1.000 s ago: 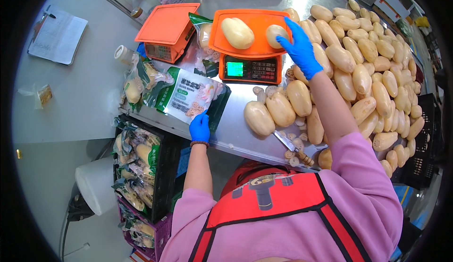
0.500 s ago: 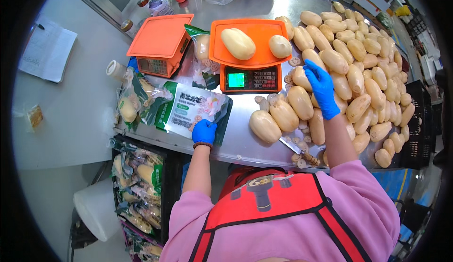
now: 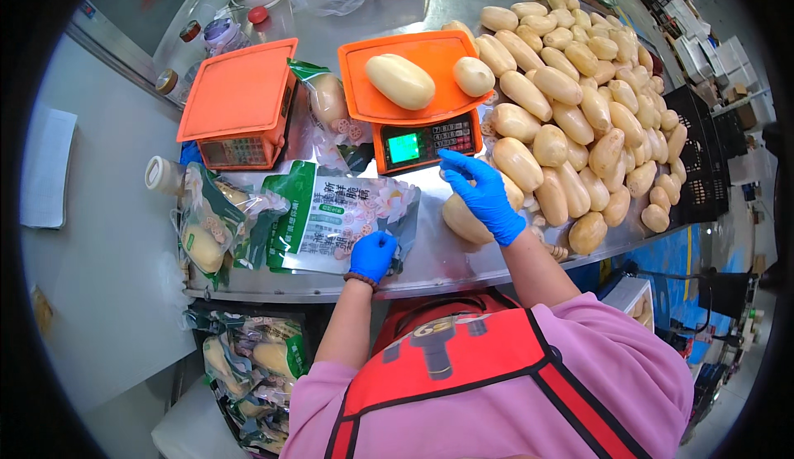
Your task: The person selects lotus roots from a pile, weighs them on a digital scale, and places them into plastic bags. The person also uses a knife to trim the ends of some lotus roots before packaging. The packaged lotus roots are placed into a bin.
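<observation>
My left hand [image 3: 373,257], in a blue glove, is closed at the lower right part of a flat printed plastic bag [image 3: 331,211] with a green end. Blue-gloved too, my right hand [image 3: 486,197] hovers with fingers apart and nothing in it, just in front of the orange digital scale [image 3: 438,55]. Two peeled lotus root pieces, a large one [image 3: 400,81] and a small one [image 3: 474,76], rest on the scale's tray. Below my right hand a lotus root [image 3: 466,219] is partly covered.
A big heap of lotus roots [image 3: 600,112] fills the table's right side, beside a black crate [image 3: 699,157]. A second orange scale [image 3: 236,95] stands left. Filled bags [image 3: 205,244] lie near it, with more in a crate [image 3: 269,356] below. The knife handle [image 3: 557,252] shows near the front edge.
My right hand has come from over the heap leftward and down, to the front of the scale. My left hand remains on the bag. The whole view has shifted somewhat.
</observation>
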Tool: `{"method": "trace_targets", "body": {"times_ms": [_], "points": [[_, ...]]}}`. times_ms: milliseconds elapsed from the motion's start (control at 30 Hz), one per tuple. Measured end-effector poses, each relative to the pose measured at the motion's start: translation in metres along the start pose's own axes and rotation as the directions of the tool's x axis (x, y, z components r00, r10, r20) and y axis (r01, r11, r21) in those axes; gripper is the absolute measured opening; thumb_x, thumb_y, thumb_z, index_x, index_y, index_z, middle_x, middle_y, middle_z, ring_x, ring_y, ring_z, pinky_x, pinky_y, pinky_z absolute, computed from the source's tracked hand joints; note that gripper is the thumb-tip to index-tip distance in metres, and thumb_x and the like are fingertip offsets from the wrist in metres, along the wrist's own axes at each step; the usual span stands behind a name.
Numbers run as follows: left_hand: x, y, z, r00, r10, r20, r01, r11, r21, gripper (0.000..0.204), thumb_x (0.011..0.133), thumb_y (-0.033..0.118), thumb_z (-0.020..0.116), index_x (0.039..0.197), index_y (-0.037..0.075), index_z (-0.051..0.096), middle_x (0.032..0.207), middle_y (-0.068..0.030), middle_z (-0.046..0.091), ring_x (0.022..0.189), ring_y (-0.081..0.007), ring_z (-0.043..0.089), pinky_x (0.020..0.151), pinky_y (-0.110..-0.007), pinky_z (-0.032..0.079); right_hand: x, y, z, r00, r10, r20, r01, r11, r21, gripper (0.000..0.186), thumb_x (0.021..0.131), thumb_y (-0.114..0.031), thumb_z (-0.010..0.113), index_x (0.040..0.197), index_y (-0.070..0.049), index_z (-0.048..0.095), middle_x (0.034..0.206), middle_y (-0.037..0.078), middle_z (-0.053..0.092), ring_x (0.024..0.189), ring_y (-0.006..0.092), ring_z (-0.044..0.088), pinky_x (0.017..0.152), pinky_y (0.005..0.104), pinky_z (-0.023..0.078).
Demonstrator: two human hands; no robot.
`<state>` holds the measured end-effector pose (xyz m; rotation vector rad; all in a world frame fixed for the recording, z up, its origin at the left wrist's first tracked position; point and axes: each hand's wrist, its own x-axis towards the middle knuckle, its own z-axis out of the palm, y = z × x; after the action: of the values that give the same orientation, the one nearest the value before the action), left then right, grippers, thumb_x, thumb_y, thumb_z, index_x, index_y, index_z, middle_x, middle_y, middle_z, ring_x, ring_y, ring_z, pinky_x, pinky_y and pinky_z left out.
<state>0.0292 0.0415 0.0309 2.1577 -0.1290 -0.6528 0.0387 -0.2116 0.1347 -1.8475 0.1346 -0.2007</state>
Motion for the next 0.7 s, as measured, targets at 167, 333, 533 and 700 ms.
{"method": "trace_targets", "body": {"times_ms": [167,333,533,700], "points": [[-0.006,-0.016,0.000,0.996,0.017,-0.086,-0.037,0.970,-0.239,0.024,0.084,0.023,0.064,0.087,0.000,0.067,0.074,-0.0115,0.065,0.064,-0.0168,0.060,0.062,-0.031,0.049,0.018,0.019,-0.036,0.974,-0.031,-0.225,0.041,0.998,0.039,0.032,0.089,-0.006,0.061,0.121,-0.002,0.060,0.107,0.011,0.066,0.095,0.0149,0.062,0.084,0.0269,0.050],[-0.014,-0.022,0.007,0.974,0.001,-0.227,-0.061,0.965,-0.255,0.024,0.085,0.023,0.066,0.085,-0.002,0.067,0.072,-0.0073,0.065,0.065,-0.0119,0.058,0.060,-0.029,0.048,0.067,0.013,-0.061,0.930,-0.184,-0.317,0.170,0.983,-0.074,0.053,0.086,-0.015,0.066,0.134,0.000,0.047,0.123,0.015,0.058,0.109,0.0207,0.058,0.094,0.0308,0.046],[-0.010,-0.009,0.005,0.972,-0.218,-0.090,0.153,0.875,-0.460,0.023,0.086,0.023,0.067,0.089,0.000,0.068,0.077,-0.0046,0.065,0.066,-0.0105,0.058,0.061,-0.026,0.047,0.152,0.029,-0.069,0.947,-0.290,-0.142,0.214,0.893,-0.395,0.079,0.076,-0.028,0.075,0.140,-0.002,0.037,0.139,0.019,0.046,0.125,0.0312,0.048,0.102,0.0384,0.041],[-0.023,0.042,0.001,0.963,-0.001,-0.269,-0.127,0.878,-0.461,0.046,0.085,0.014,0.067,0.127,0.005,0.051,0.104,-0.0069,0.062,0.085,-0.0118,0.056,0.076,-0.027,0.049,0.091,-0.009,-0.067,0.920,-0.389,-0.052,0.382,0.917,-0.110,0.081,0.072,-0.025,0.078,0.140,-0.007,0.039,0.138,0.017,0.047,0.125,0.0272,0.048,0.103,0.0365,0.040]]}}
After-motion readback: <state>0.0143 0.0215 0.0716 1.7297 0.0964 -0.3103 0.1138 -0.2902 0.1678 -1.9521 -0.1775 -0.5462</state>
